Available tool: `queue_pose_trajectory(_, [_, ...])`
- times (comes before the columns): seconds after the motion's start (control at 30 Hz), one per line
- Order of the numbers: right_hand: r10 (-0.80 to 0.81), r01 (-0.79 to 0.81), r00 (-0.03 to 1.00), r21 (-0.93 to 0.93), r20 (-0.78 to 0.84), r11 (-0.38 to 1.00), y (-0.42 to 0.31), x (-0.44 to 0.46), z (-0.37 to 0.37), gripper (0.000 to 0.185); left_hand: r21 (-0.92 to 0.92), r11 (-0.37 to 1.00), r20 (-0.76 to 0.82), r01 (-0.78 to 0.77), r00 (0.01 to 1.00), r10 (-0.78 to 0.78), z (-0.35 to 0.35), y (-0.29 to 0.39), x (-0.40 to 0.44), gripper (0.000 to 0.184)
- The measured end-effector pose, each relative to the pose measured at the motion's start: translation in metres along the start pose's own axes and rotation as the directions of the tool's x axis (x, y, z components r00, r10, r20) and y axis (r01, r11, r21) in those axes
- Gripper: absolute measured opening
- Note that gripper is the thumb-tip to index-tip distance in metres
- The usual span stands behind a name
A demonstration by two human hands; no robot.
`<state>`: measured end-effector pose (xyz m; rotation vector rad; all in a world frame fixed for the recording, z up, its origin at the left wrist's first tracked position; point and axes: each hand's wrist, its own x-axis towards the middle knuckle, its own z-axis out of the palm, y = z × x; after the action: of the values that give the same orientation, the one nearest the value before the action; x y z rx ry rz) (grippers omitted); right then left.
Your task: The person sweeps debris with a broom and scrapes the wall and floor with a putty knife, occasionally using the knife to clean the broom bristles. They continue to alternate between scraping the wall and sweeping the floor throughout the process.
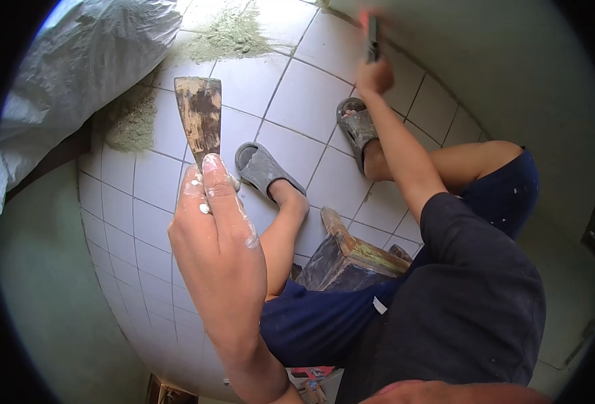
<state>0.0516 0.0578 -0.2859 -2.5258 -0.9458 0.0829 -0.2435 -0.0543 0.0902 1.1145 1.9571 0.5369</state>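
My left hand (220,249) is closed around a putty knife (200,111), its wide blade pointing away from me. Brown and cream residue coats the blade, while white paste spots my thumb and fingers. Farther off at the upper right, my right hand (375,75) grips a dark tool with a red end (372,34). That tool is smeared by motion, so its kind is unclear. It is close to the wall (486,60), but I cannot tell whether it touches.
White tiles (297,101) cover the floor between my grey sandals (267,168). Powdery debris (233,34) lies at the top, with more (132,121) beside a grey plastic sheet (89,74). A worn wooden stool (361,256) is under me.
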Motion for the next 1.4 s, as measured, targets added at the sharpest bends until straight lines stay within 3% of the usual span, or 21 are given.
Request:
queue_pose_trajectory(0.07, [0.057,-0.058,0.998,-0.069,-0.013,0.996,0.016,-0.009,-0.007,0.025,0.050,0.998,-0.016,-0.030,0.999,0.030,0.000,-0.003,-0.001,0.041])
queue_pose_trajectory(0.13, [0.197,-0.188,0.975,-0.082,0.104,0.979,0.017,-0.020,0.001,0.026,0.061,0.998,-0.013,0.008,1.000,-0.008,-0.002,-0.006,-0.001,0.041])
queue_pose_trajectory(0.17, [0.207,-0.196,0.962,-0.072,0.181,0.978,0.010,-0.025,0.019,0.025,0.068,0.997,-0.011,0.045,0.999,-0.045,-0.003,-0.005,0.001,0.041])
queue_pose_trajectory(0.23, [0.149,-0.133,0.979,-0.119,0.138,0.984,-0.021,-0.045,0.053,0.024,0.079,0.993,-0.008,0.088,0.996,-0.088,-0.002,-0.001,0.002,0.038])
queue_pose_trajectory(0.37, [0.237,-0.275,0.937,0.121,0.256,0.954,-0.103,-0.081,0.104,0.028,0.073,0.990,-0.025,0.118,0.993,-0.116,-0.003,-0.014,0.009,0.041])
queue_pose_trajectory(0.53, [-0.076,-0.058,0.891,0.278,0.447,0.959,-0.195,-0.084,0.099,0.038,0.082,0.985,-0.015,0.152,0.988,-0.151,-0.002,-0.006,0.011,0.041])
queue_pose_trajectory(0.6, [-0.188,-0.002,0.919,0.479,0.348,0.878,-0.208,-0.089,0.079,0.041,0.073,0.988,-0.016,0.134,0.991,-0.133,-0.003,-0.003,0.010,0.041])
queue_pose_trajectory(0.63, [-0.266,0.041,0.876,0.488,0.402,0.872,-0.207,-0.092,0.065,0.041,0.092,0.989,-0.007,0.116,0.993,-0.116,-0.004,-0.002,0.009,0.042])
queue_pose_trajectory(0.7, [-0.463,0.150,0.721,0.536,0.516,0.831,-0.187,-0.101,0.041,0.043,0.108,0.990,0.001,0.095,0.995,-0.096,-0.005,0.000,0.005,0.042])
queue_pose_trajectory(0.73, [-0.610,0.263,0.569,0.581,0.552,0.771,-0.168,-0.104,0.038,0.045,0.097,0.992,-0.004,0.078,0.997,-0.078,-0.006,0.001,0.004,0.043])
queue_pose_trajectory(0.77, [-0.676,0.271,0.314,0.619,0.667,0.737,-0.147,-0.103,0.042,0.047,0.087,0.994,-0.010,0.060,0.998,-0.060,-0.007,0.002,0.002,0.043])
queue_pose_trajectory(0.8, [-0.693,0.375,0.067,0.625,0.718,0.684,-0.128,-0.102,0.045,0.046,0.083,0.995,-0.013,0.059,0.998,-0.058,-0.008,0.001,0.002,0.043])
queue_pose_trajectory(0.9, [-0.663,0.685,-0.235,0.605,0.711,0.406,-0.075,-0.098,0.043,0.036,0.078,0.996,-0.019,0.048,0.999,-0.046,-0.009,-0.005,0.002,0.043])
queue_pose_trajectory(1.0, [-0.730,0.750,-0.073,0.520,0.679,0.408,-0.072,-0.061,0.055,0.033,0.147,0.987,-0.037,0.059,0.998,-0.054,-0.012,-0.010,0.004,0.042])
queue_pose_trajectory(1.17, [-0.776,0.830,0.363,0.200,0.515,0.521,-0.134,0.009,0.098,0.030,0.136,0.982,-0.007,0.131,0.991,-0.132,-0.011,-0.014,0.009,0.043])
queue_pose_trajectory(1.2, [-0.815,0.834,0.382,0.217,0.435,0.507,-0.148,0.018,0.100,0.030,0.140,0.980,-0.003,0.139,0.990,-0.140,-0.010,-0.014,0.009,0.043])
queue_pose_trajectory(1.23, [-0.838,0.873,0.339,0.190,0.427,0.449,-0.167,0.028,0.102,0.031,0.144,0.983,-0.018,0.117,0.993,-0.115,-0.009,-0.013,0.009,0.043])
queue_pose_trajectory(1.27, [-0.912,0.906,0.294,0.222,0.286,0.361,-0.183,0.031,0.100,0.032,0.143,0.985,-0.038,0.092,0.995,-0.087,-0.009,-0.013,0.009,0.044])
queue_pose_trajectory(1.33, [-0.919,0.753,0.245,0.536,0.310,0.382,-0.196,0.012,0.050,0.033,0.141,0.987,-0.041,0.077,0.997,-0.072,-0.011,-0.014,0.009,0.044])
queue_pose_trajectory(1.37, [-0.827,0.777,0.204,0.427,0.524,0.462,-0.194,0.007,0.075,0.032,0.146,0.987,-0.040,0.061,0.998,-0.056,-0.012,-0.013,0.009,0.044])
queue_pose_trajectory(1.4, [-0.818,0.715,0.137,0.516,0.559,0.472,-0.180,-0.010,0.063,0.030,0.140,0.989,-0.043,0.056,0.998,-0.050,-0.012,-0.012,0.009,0.044])
